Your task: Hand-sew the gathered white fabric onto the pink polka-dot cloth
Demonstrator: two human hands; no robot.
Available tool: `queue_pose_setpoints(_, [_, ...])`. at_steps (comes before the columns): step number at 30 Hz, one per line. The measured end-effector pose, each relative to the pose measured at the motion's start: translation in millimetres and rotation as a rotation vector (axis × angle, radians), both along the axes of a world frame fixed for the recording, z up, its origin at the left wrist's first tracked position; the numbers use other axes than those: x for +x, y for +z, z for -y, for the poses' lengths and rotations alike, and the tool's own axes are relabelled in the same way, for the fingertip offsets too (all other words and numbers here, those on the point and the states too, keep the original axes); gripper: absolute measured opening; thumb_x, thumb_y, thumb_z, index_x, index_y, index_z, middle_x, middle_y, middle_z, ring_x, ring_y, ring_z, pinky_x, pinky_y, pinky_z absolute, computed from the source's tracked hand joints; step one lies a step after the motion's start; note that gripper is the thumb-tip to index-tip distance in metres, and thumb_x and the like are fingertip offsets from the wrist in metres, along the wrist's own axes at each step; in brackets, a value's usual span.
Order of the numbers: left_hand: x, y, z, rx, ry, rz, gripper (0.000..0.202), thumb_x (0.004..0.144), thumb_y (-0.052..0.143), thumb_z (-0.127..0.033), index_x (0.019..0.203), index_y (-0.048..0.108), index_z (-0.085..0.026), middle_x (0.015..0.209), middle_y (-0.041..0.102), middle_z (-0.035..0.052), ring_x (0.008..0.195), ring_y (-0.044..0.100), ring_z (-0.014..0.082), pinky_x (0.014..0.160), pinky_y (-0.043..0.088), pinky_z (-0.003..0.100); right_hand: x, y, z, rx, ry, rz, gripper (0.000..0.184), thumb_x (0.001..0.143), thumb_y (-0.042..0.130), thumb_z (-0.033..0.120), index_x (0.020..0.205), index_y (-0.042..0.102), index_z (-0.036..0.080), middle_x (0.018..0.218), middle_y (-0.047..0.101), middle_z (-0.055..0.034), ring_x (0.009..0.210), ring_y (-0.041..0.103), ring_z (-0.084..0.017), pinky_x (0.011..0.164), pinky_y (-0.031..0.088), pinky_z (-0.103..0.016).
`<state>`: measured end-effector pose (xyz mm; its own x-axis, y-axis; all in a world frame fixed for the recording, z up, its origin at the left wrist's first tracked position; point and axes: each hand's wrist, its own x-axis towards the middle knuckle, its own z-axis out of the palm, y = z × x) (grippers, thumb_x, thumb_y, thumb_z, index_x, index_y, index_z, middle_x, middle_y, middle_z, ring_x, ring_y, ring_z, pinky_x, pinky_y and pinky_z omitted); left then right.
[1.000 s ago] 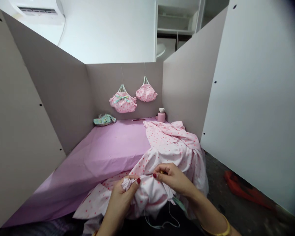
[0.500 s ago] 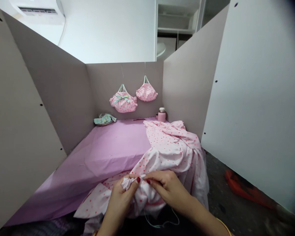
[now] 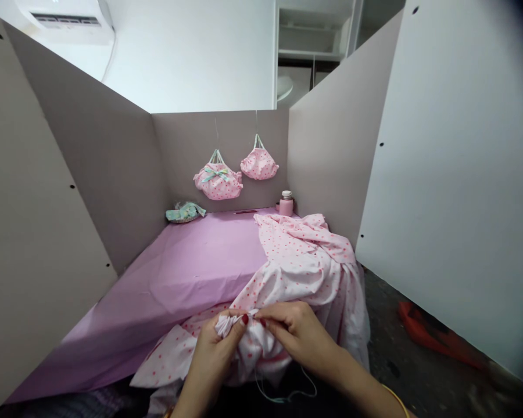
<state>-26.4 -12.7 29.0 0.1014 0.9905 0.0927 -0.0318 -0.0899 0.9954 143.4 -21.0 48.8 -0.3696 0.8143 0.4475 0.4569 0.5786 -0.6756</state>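
A large pink-and-white fabric with red dots spills from the table over its front edge toward me. My left hand is closed on a gathered, bunched edge of this fabric, thumb on top. Just to the right, my right hand pinches at the same edge with thumb and forefinger, close to the left thumb. Whether a needle sits between the right fingertips is too small to tell. A pale thread hangs in a loop below the hands.
Grey partition panels enclose the purple-covered table. Two small dotted pouches hang at the back. A pink bottle stands at the back right, a green cloth bundle at the back left. Something red lies on the floor at right.
Hardly anything differs. Both hands keep their hold on the fabric at nearly the same spot, and the view has shifted very slightly.
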Motion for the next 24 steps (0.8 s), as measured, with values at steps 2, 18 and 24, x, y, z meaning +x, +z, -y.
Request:
queue_pose_setpoints(2, [0.0,1.0,0.3,0.013,0.0,-0.009,0.015,0.071,0.066,-0.031,0.073,0.067,-0.016,0.061,0.064,-0.0004,0.056,0.053,0.0135,0.055,0.042,0.021,0.3,-0.8,0.0,-0.011,-0.015,0.007,0.031,0.081,0.051,0.009,0.103,0.066,0.026,0.086,0.07,-0.0023,0.077,0.064,-0.017,0.07,0.046,-0.028])
queue_pose_setpoints(18, [-1.0,0.1,-0.3,0.117,0.004,-0.136,0.016,0.073,0.062,-0.029,0.073,0.067,-0.014,0.062,0.066,0.0015,0.056,0.055,0.0152,0.054,0.043,0.021,-1.2,-3.3,-0.4,-0.064,-0.005,-0.056,0.032,0.079,0.052,0.008,0.105,0.065,0.022,0.088,0.071,-0.0036,0.079,0.065,-0.017,0.072,0.047,-0.027])
queue_pose_setpoints(24, [-2.9,-3.6,-1.8,0.13,0.006,-0.187,0.018,0.075,0.06,-0.031,0.074,0.066,-0.014,0.065,0.066,0.0031,0.06,0.056,0.0166,0.057,0.044,0.023,-1.2,-2.1,-0.2,-0.048,-0.042,-0.013,0.029,0.079,0.052,0.007,0.099,0.068,0.021,0.082,0.071,-0.003,0.071,0.063,-0.016,0.064,0.044,-0.025])
